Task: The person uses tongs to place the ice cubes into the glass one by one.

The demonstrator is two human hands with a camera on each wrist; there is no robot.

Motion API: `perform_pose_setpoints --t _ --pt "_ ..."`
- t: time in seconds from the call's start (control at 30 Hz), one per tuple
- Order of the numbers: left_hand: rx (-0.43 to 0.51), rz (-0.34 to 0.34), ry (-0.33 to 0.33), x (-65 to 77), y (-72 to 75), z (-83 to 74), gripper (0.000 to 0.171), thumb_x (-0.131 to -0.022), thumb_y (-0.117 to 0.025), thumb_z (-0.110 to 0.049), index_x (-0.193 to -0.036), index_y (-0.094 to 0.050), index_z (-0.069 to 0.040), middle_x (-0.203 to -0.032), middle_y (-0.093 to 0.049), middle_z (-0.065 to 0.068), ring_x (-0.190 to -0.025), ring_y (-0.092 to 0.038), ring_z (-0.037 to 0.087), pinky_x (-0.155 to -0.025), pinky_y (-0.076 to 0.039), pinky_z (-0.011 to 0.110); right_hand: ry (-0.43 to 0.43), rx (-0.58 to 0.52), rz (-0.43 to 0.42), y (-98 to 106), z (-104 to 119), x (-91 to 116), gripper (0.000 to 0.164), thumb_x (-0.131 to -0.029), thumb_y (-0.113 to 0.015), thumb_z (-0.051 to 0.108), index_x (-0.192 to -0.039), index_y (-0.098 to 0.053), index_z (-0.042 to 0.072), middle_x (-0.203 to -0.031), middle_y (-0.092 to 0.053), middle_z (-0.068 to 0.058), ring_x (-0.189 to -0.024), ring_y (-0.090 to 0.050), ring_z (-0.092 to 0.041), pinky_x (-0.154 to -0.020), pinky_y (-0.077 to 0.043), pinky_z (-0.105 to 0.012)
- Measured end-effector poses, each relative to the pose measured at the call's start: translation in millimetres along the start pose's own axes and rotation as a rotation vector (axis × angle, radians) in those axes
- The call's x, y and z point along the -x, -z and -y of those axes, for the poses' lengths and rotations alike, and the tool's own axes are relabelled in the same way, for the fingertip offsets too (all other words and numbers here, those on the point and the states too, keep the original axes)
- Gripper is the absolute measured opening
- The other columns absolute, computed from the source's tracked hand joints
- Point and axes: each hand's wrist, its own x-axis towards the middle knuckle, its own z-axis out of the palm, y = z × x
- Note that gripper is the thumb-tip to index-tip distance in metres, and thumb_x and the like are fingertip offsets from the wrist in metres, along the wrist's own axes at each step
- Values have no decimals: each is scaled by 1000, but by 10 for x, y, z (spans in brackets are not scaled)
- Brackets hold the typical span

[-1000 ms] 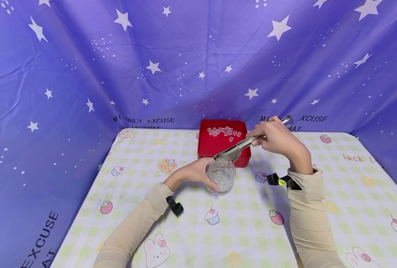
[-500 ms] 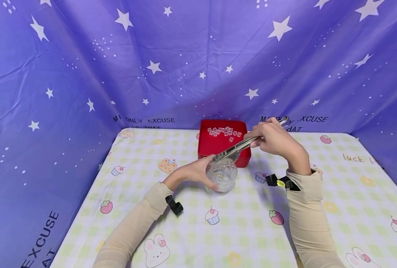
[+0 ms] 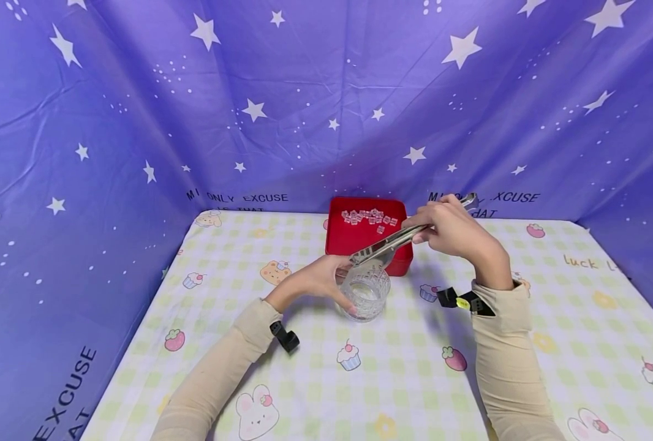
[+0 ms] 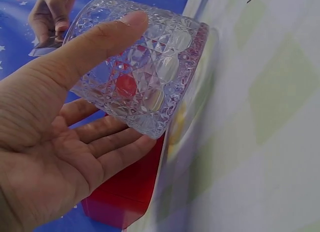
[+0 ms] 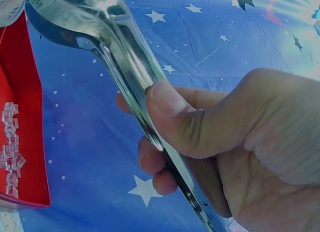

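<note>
Clear cut-patterned glass (image 3: 367, 299) sitting at mid-counter, just in front of the red box; whether its base is resting fully on the cloth, cannot tell. Metal tongs (image 3: 386, 246) slanting down and leftward, their broad ends hanging at the glass's far rim; contact there, or anything between the ends, not readable.

Left hand (image 3: 320, 278) holding the glass from its left side. Grip curving round the wall: thumb stretching across the near face, fingers spreading along the far side and underneath toward the base edge. Left arm running in from lower left, reaching forward and inward, wrist staying low over the counter.

Right hand (image 3: 449, 226) pinching the tongs around mid-length, well above the counter. Thumb pressing flat along one face, fingers bending behind the other; handle end poking out past the knuckles. Right forearm rising from lower right, wrist bending inward, hand pointing left.

Red box (image 3: 340, 242) lying behind the glass, small clear cubes (image 3: 372, 216) clustering toward its back, one sitting slightly apart. Beige sleeves (image 3: 505, 355) covering both forearms, black straps (image 3: 285, 337) circling the wrists. Checked cloth (image 3: 409, 386) covering the counter; starry blue-purple curtain (image 3: 304, 79) hanging behind.
</note>
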Motion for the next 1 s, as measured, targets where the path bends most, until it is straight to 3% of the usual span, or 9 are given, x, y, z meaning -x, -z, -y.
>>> perform_pose_setpoints --t 0.27,0.4,0.53,0.83,1.0 --pt "-33 -42 3 -6 -7 37 85 -62 -99 -23 -136 -62 -5 -131 -69 5 -123 -62 16 -113 -47 31 -35 -40 -17 -11 -17 -25 28 -85 -78 2 -112 -78 9 -88 -72 -4 -82 -57 -22 -84 -30 -42" --pt "-8 -41 -21 -8 -3 41 85 -63 -99 -20 -138 -62 -7 -132 -70 3 -124 -63 14 -111 -48 28 -78 -81 -58 -14 -21 -43 32 -88 -76 3 -120 -73 7 -93 -72 -8 -89 -57 -27 -93 -30 -50" --pt "21 -47 -55 -17 -2 46 87 -63 -99 -19 -141 -61 -10 -137 -68 1 -129 -61 14 -113 -47 28 -129 -86 -136 -29 -35 -70 35 -91 -74 8 -125 -67 3 -110 -73 -16 -101 -58 -33 -96 -29 -54" --pt "37 -43 -56 -34 0 54 89 -64 -99 -18 -143 -59 -13 -141 -65 0 -131 -60 13 -113 -47 26 -197 -3 -398 -102 -71 -132 38 -94 -70 15 -130 -65 3 -106 -67 -23 -100 -56 -41 -99 -34 -60" --pt "68 -25 -41 -23 -6 50 87 -66 -97 -16 -144 -59 -15 -143 -64 -1 -132 -59 14 -113 -47 27 -166 80 -457 -141 -118 -226 36 -95 -70 16 -127 -66 2 -107 -68 -24 -103 -57 -44 -98 -36 -61"
